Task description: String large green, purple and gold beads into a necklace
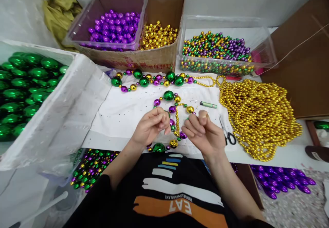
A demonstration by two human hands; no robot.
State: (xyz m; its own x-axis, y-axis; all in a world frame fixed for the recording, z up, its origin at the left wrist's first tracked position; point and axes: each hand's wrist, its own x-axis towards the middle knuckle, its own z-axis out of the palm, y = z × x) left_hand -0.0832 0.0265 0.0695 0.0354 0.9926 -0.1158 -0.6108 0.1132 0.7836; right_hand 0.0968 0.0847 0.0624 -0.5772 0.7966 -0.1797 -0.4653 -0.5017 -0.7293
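A bead necklace (168, 95) of large green, purple and gold beads lies on the white cloth just below my hands. My left hand (153, 125) hovers over its left side, thumb and fingers pinched together. Opposite it, my right hand (204, 132) is also closed, thumb pressed against the curled fingers. Whatever is between the fingers of either hand is too fine or hidden to make out. Part of the necklace is hidden behind the hands. Beyond it lies a second bead necklace (144, 81), ending in a string of small gold beads. Scissors (230, 138) and a green lighter (208, 104) lie near my right hand.
Gold bead strings (262, 115) are heaped at the right. A cardboard box (123, 59) with purple and gold beads and a clear bin (226, 63) of mixed beads stand at the back. A white box (84, 80) of green beads is on the left.
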